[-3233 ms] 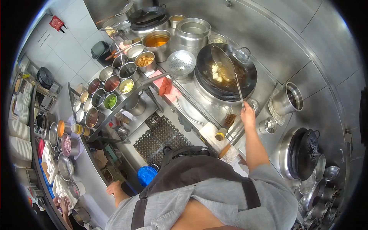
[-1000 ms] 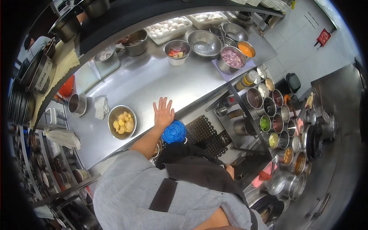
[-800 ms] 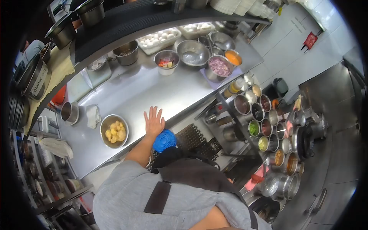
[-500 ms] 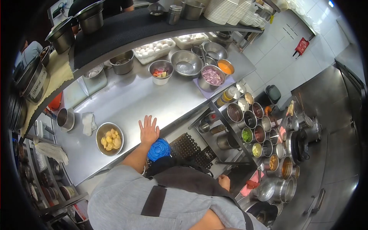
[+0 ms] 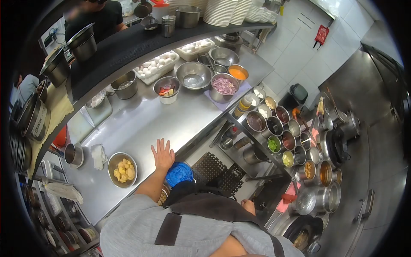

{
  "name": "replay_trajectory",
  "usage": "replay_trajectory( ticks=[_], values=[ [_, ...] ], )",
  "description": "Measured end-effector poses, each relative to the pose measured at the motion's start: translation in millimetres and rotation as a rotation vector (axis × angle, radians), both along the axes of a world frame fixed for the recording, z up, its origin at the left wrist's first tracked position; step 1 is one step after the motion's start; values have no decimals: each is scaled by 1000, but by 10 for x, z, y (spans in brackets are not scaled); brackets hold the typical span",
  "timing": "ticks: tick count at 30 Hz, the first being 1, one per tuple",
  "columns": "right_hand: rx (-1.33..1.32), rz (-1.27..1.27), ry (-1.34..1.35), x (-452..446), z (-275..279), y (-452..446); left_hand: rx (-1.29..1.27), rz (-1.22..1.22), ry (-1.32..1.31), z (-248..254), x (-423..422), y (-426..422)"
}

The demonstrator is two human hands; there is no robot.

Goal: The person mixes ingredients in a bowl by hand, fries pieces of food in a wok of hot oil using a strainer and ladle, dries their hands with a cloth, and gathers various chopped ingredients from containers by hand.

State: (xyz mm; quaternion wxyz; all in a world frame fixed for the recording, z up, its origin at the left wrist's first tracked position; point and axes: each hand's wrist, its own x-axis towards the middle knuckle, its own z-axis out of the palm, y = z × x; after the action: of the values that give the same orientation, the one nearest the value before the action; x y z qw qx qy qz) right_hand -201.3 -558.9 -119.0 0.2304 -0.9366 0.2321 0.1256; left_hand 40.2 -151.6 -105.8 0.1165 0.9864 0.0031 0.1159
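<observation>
My left hand (image 5: 162,156) lies flat near the front edge of the steel worktable (image 5: 141,128), fingers spread, holding nothing. To its left, a steel bowl (image 5: 133,180) holds peeled yellowish pieces (image 5: 124,171), maybe potatoes. A blue round thing (image 5: 179,173) lies below the table edge, beside my left wrist. My right hand (image 5: 248,207) is low by my body, near the stove side. Its fingers look curled in, with no object showing in them.
Behind stand a bowl of cut vegetables (image 5: 166,89), a pot of sliced onions (image 5: 224,84) and egg trays (image 5: 156,66). Several ingredient pots (image 5: 274,144) line the right side. A dark shelf (image 5: 141,40) overhangs the table. Across it is another person (image 5: 96,21).
The view has tilted a little, showing more of the person across the shelf. My left hand stays flat on the table, and my right hand stays low by my body.
</observation>
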Motion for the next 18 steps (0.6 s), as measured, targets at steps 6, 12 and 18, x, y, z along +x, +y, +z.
replay_trajectory(
  ticks=[6,12,18],
  values=[
    [35,-167,172,-168,383,48,20,-14,-20,15,16,-14],
    [-6,-74,169,-262,-112,-45,29,-9,-22,24,11,-30],
    [78,-177,181,161,518,234,20,-7,-17,24,6,-35]
  ],
)
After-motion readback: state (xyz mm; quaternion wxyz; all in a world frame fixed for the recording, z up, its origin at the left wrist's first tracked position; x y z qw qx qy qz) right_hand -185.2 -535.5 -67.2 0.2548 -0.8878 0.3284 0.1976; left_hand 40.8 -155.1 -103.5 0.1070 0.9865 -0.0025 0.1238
